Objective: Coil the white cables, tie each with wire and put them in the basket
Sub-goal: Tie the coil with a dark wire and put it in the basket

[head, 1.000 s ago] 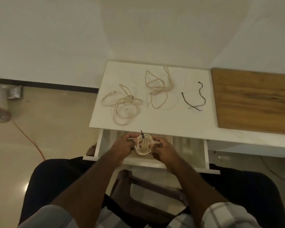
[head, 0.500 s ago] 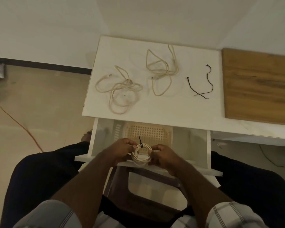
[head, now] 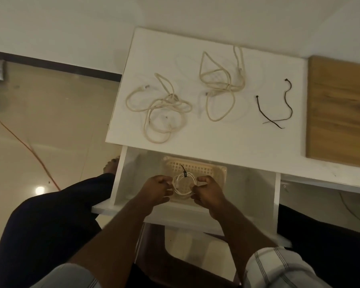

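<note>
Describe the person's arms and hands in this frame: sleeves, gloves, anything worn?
Both hands are bare: no gloves, and no rings, watch or bands that I can see on the left hand or right hand. Forearms are bare to about the elbow. Short light sleeves with thin dark stripes show at the bottom edge: left sleeve, right sleeve.

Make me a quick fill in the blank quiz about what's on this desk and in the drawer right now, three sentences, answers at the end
1. Both hands, left hand and right hand, hold one coiled cable above the ____ in the open drawer.
2. The number of uncoiled white cables lying on the desk top is ____.
3. The loose tie wires on the desk are ____ in colour.

Answers: basket; two; black
</note>
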